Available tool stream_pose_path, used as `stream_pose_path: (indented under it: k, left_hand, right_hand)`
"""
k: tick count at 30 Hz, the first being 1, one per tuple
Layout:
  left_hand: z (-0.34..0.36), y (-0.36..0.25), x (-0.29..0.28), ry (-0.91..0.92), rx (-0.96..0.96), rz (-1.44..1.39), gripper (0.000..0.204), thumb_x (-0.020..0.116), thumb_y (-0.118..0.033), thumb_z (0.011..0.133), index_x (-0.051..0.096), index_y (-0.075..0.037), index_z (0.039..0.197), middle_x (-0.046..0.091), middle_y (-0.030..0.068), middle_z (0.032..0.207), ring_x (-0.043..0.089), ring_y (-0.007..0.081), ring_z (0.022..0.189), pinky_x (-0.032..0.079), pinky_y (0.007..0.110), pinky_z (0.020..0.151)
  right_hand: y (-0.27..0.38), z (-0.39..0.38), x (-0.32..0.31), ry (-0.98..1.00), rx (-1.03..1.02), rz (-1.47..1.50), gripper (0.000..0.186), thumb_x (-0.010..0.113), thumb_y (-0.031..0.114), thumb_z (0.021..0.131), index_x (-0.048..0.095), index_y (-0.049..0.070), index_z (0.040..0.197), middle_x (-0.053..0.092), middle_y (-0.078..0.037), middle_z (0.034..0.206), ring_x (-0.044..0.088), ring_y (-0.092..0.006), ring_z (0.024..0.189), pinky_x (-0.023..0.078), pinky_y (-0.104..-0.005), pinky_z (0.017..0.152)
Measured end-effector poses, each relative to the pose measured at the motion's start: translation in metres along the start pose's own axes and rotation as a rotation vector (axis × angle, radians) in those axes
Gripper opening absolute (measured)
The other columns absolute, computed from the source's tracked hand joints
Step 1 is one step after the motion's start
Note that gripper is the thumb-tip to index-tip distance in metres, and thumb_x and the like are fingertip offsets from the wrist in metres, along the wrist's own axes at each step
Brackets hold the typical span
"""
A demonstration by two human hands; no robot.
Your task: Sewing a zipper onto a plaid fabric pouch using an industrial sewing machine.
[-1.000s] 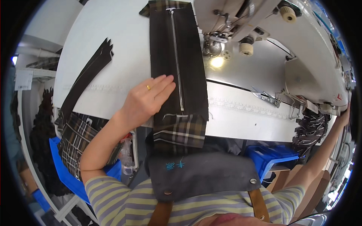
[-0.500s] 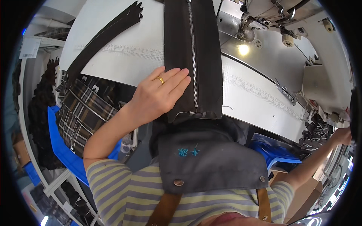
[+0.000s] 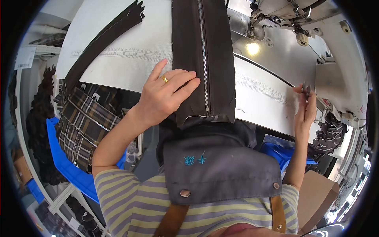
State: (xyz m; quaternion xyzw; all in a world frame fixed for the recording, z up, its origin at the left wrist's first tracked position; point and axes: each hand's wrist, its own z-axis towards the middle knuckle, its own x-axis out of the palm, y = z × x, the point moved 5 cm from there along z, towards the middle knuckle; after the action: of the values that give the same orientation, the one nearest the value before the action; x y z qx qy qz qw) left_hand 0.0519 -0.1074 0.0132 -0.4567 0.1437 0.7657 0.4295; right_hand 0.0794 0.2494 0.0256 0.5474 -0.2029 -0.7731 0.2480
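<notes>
A long dark fabric panel (image 3: 221, 67) with a metal zipper (image 3: 204, 59) down its middle lies across the white table, its near end hanging over the front edge. On its left side rests my left hand (image 3: 164, 94), a gold ring on one finger. Those fingers are stretched out, with the index finger lifted apart, and grip nothing. At the right of the table, my right hand (image 3: 303, 108) has its fingers closed on a small pair of thread snips (image 3: 306, 91). The fingers partly cover the snips.
A sewing machine (image 3: 339, 67) stands at the back right. Dark fabric strips (image 3: 102, 43) lie on the table's left. Plaid fabric pieces (image 3: 85, 126) fill a blue bin (image 3: 59, 154) below. Bundled dark pieces (image 3: 329, 134) hang at the right edge.
My right hand has come in from the far right and taken hold of the thread snips that lay on the table. My left index finger has lifted away from the others.
</notes>
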Motion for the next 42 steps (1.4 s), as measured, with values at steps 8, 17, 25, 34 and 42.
stream_pose_path:
  k: [8, 17, 25, 34, 42]
  left_hand:
    - [0.001, 0.001, 0.0, -0.059, -0.028, -0.037, 0.028, 0.066, -0.007, 0.072, 0.07, -0.011, 0.1, 0.062, 0.0, 0.097, 0.063, 0.0162, 0.087, 0.037, 0.046, 0.104]
    - [0.001, 0.003, 0.0, -0.094, -0.051, -0.078, 0.029, 0.065, -0.008, 0.069, 0.072, -0.011, 0.098, 0.062, -0.0006, 0.094, 0.062, 0.0153, 0.083, 0.035, 0.044, 0.104]
    - [-0.001, 0.005, 0.002, -0.081, -0.046, -0.088, 0.029, 0.064, -0.008, 0.07, 0.072, -0.01, 0.098, 0.062, -0.0003, 0.095, 0.062, 0.0153, 0.084, 0.035, 0.045, 0.105]
    - [-0.002, 0.005, 0.004, -0.077, -0.05, -0.11, 0.03, 0.062, -0.007, 0.072, 0.071, -0.009, 0.1, 0.062, -0.0002, 0.095, 0.062, 0.0162, 0.085, 0.033, 0.046, 0.106]
    - [-0.002, 0.006, 0.005, -0.097, -0.053, -0.122, 0.029, 0.063, -0.007, 0.072, 0.071, -0.01, 0.1, 0.063, -0.0003, 0.096, 0.062, 0.0167, 0.085, 0.032, 0.047, 0.107]
  right_hand:
    - [0.096, 0.047, 0.084, 0.392, -0.105, 0.284, 0.022, 0.056, 0.02, 0.096, 0.066, 0.003, 0.108, 0.052, -0.006, 0.074, 0.05, -0.0164, 0.064, 0.043, -0.0297, 0.062]
    - [0.099, 0.054, 0.106, 0.264, -0.273, 0.072, 0.029, 0.071, 0.023, 0.083, 0.066, 0.008, 0.108, 0.058, -0.006, 0.079, 0.06, -0.0219, 0.062, 0.047, -0.0338, 0.057]
    - [0.119, 0.059, 0.116, 0.188, -0.452, 0.009, 0.03, 0.072, 0.014, 0.079, 0.066, 0.009, 0.107, 0.058, -0.005, 0.079, 0.061, -0.0223, 0.066, 0.048, -0.0351, 0.054]
    - [0.11, 0.058, 0.107, 0.243, -0.431, -0.139, 0.032, 0.072, 0.014, 0.081, 0.065, 0.008, 0.111, 0.06, -0.006, 0.077, 0.063, -0.0206, 0.064, 0.049, -0.0326, 0.055]
    - [0.12, 0.047, 0.123, 0.195, -0.545, 0.004, 0.032, 0.073, 0.013, 0.078, 0.063, 0.008, 0.108, 0.056, -0.005, 0.079, 0.062, -0.0221, 0.067, 0.05, -0.0331, 0.055]
